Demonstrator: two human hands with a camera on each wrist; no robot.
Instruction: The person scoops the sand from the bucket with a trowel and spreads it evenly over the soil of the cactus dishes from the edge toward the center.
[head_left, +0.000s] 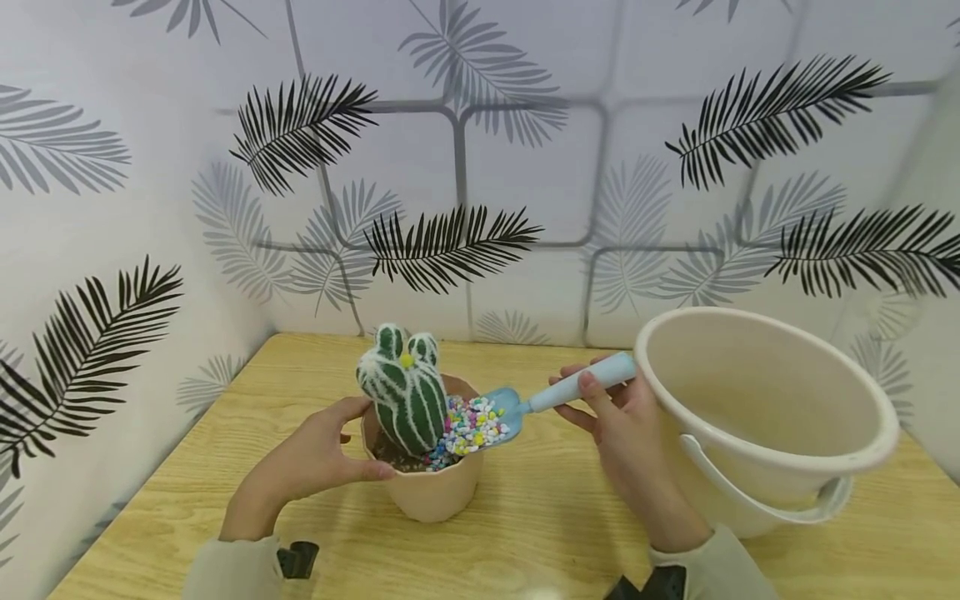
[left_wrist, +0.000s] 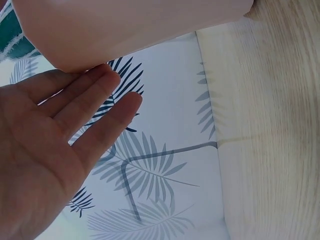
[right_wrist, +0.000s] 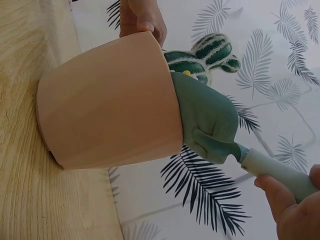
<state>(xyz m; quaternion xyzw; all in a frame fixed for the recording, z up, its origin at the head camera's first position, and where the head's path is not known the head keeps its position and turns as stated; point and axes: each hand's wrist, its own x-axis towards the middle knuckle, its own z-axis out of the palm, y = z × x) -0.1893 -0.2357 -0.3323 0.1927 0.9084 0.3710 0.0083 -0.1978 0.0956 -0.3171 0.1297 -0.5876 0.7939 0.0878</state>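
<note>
A peach flower pot (head_left: 435, 497) stands on the table with a green, white-fuzzed cactus (head_left: 412, 408) in dark soil. My left hand (head_left: 307, 454) holds the pot's left side, thumb along the front rim. In the left wrist view, long fingers (left_wrist: 87, 107) touch its wall. My right hand (head_left: 630, 433) grips the pale blue handle of a small trowel (head_left: 577, 385). The trowel's blade tips over the pot's right rim, heaped with multicoloured pebbles (head_left: 476, 423). Some pebbles lie on the soil beside the cactus. The right wrist view shows the blade's underside against the rim.
A large cream bucket (head_left: 765, 454) with a hanging handle stands at the right, close beside my right forearm. The wooden table (head_left: 540, 500) meets a wall (head_left: 525, 183) with leaf prints behind the pot.
</note>
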